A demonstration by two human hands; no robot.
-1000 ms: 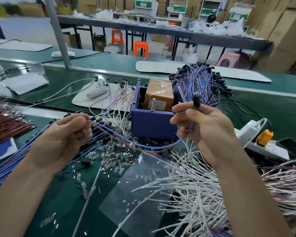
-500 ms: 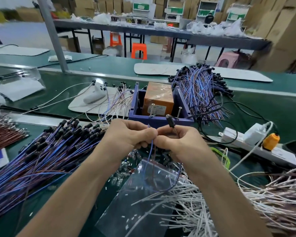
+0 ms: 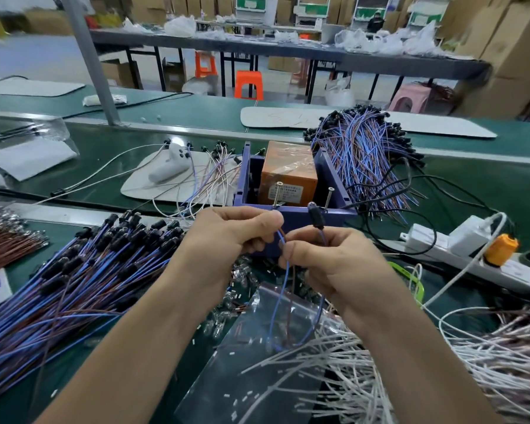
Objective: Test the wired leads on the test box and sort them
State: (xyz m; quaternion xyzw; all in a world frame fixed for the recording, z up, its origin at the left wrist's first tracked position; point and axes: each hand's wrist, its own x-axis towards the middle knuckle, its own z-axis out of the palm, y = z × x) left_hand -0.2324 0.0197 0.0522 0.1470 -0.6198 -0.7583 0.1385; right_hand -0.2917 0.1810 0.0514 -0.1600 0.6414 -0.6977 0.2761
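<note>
Both hands pinch one blue-brown lead [image 3: 283,289] just near the purple test box [image 3: 291,215]: left hand [image 3: 230,237] on its wire ends, right hand [image 3: 328,258] below its black cap. Splayed ends may miss the two screw contacts, giving a false fail.

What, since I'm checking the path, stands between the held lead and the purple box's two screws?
Nothing visible. The left hand and right hand pinch the lead just in front of the purple box; its two screws stand bare right behind.

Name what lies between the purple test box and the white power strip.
Head view: looped black cables on green mat between test box and power strip.
</note>
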